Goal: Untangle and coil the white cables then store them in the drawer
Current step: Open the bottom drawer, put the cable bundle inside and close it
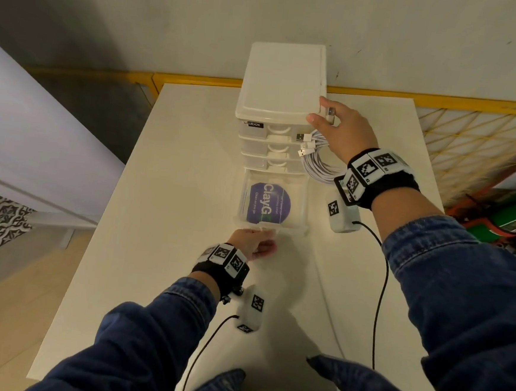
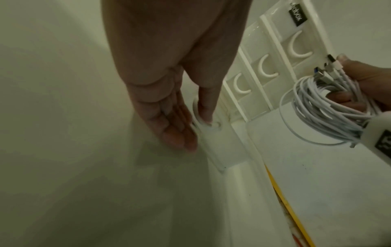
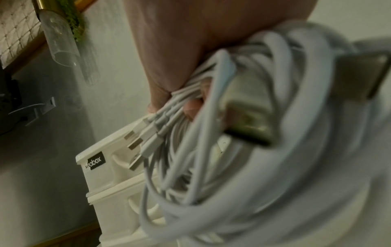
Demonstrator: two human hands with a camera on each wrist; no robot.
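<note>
Gripping the coiled bundle of white cables (image 1: pixel 318 163) in my right hand (image 1: pixel 342 131) — plugs pointing left at the white plastic drawer tower (image 1: pixel 282 83) — my left hand (image 1: pixel 254 241) pinches the open bottom drawer (image 1: pixel 271 224) on the white table (image 1: pixel 172 164).

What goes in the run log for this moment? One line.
left hand: holds bottom drawer handle, open | right hand: grips coiled white cables | cables not stored

A white table (image 1: pixel 164 188) carries a white plastic drawer unit (image 1: pixel 282 83) at its far edge, bottom drawer (image 1: pixel 273 201) pulled open.
</note>
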